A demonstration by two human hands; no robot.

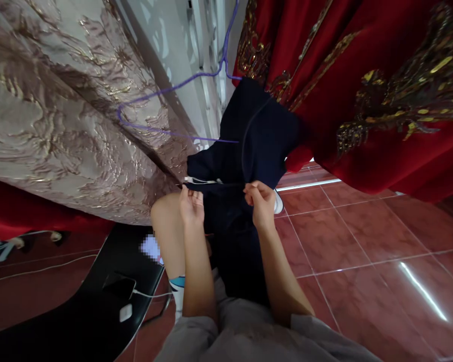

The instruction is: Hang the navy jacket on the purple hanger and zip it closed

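A dark navy garment [274, 136] hangs partly on a purple wire hanger [169, 89] and spreads down over my lap. One arm of the hanger goes into the cloth; the other sticks out bare to the left. My left hand [192, 205] is closed on the left end of a garment edge, beside a thin white strip [202, 180], perhaps a tag or cord. At the right end of that edge, my right hand [261, 198] pinches the cloth between thumb and fingers. The edge runs nearly straight between both hands.
Pale embossed fabric [71, 115] hangs at left, red cloth with gold sequins [362, 95] at right. On a black table [86, 301] at lower left lie a phone [120, 286] with a white cable and a small white case [126, 312]. Red tiles [347, 231] cover the floor.
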